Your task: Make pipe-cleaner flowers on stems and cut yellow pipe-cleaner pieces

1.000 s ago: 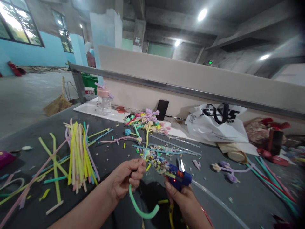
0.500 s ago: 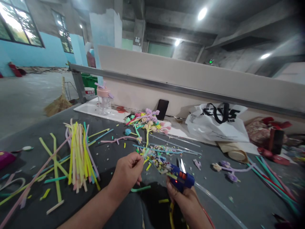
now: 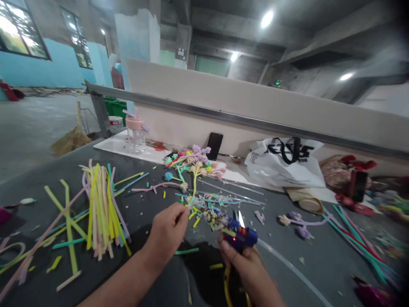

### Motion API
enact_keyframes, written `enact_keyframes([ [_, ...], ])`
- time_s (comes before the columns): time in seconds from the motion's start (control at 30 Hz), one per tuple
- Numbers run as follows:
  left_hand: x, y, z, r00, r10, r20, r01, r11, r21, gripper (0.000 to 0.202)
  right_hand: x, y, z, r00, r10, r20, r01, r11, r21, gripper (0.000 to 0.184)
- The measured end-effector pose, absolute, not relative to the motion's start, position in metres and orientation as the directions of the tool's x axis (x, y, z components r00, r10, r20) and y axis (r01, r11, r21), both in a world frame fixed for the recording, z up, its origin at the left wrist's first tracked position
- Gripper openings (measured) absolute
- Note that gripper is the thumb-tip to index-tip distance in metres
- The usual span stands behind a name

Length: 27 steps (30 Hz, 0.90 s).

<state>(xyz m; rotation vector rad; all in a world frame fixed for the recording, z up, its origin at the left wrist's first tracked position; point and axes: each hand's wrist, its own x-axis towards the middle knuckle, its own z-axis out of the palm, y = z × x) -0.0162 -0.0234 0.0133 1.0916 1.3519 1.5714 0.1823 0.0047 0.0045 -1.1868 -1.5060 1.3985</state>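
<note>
My left hand [image 3: 166,232] is closed, pinching a green pipe cleaner [image 3: 186,251] whose end sticks out low to the right. My right hand [image 3: 244,266] grips a blue glue gun [image 3: 241,236] with a red light, its nozzle pointing up-left toward my left fingers. Between the hands lies a heap of small coloured pipe-cleaner scraps [image 3: 212,211]. A pair of small snips [image 3: 238,217] lies just beyond the gun.
A bundle of yellow, green and pink pipe cleaners [image 3: 100,209] lies at left on the dark table [image 3: 319,264]. Finished pipe-cleaner flowers [image 3: 194,162], a phone [image 3: 214,146], a pink-lidded jar [image 3: 136,132] and a white bag [image 3: 286,164] stand at the back. More stems lie at right.
The curved green pipe cleaner that hung below my left hand has swung up to lie nearly flat. My left hand rose toward the scrap heap, and the view shifted slightly right and down.
</note>
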Motion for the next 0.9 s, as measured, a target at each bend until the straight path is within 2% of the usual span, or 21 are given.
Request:
enact_keyframes([
  [0.1,-0.013,-0.021,0.016,-0.267,0.963,-0.035,-0.095,0.01,0.995,0.023,0.184,0.003,0.024,-0.332,0.943,0.008,-0.133,-0.038,-0.99,0.031],
  [0.2,-0.01,-0.021,0.019,-0.198,0.978,-0.069,-0.229,0.022,0.973,0.026,0.193,-0.002,0.052,-0.192,0.981,0.014,-0.245,-0.034,-0.969,0.026],
  [0.3,-0.011,-0.024,0.021,-0.165,0.983,-0.081,-0.355,0.018,0.935,0.024,0.217,-0.004,0.071,-0.014,0.995,-0.103,-0.367,-0.101,-0.925,0.024],
  [0.4,-0.014,-0.026,0.025,-0.099,0.99,-0.101,-0.477,0.042,0.878,0.02,0.252,0.001,0.07,0.062,0.958,-0.278,-0.46,-0.22,-0.86,0.02],
  [0.5,-0.017,-0.027,0.027,0.004,0.997,-0.078,-0.544,0.068,0.836,0.021,0.279,0.011,0.054,0.009,0.927,-0.374,-0.475,-0.325,-0.818,0.016],
  [0.6,-0.019,-0.027,0.026,0.065,0.997,-0.045,-0.567,0.074,0.82,0.022,0.287,0.018,0.037,0.025,0.909,-0.416,-0.412,-0.369,-0.833,0.02],
  [0.73,-0.022,-0.025,0.022,0.074,0.996,-0.054,-0.574,0.087,0.814,0.022,0.28,0.023,0.03,0.099,0.876,-0.471,-0.342,-0.415,-0.843,0.031],
  [0.9,-0.023,-0.027,0.022,0.061,0.997,-0.043,-0.591,0.071,0.804,0.023,0.268,0.014,0.033,0.145,0.872,-0.468,-0.314,-0.408,-0.857,0.031],
])
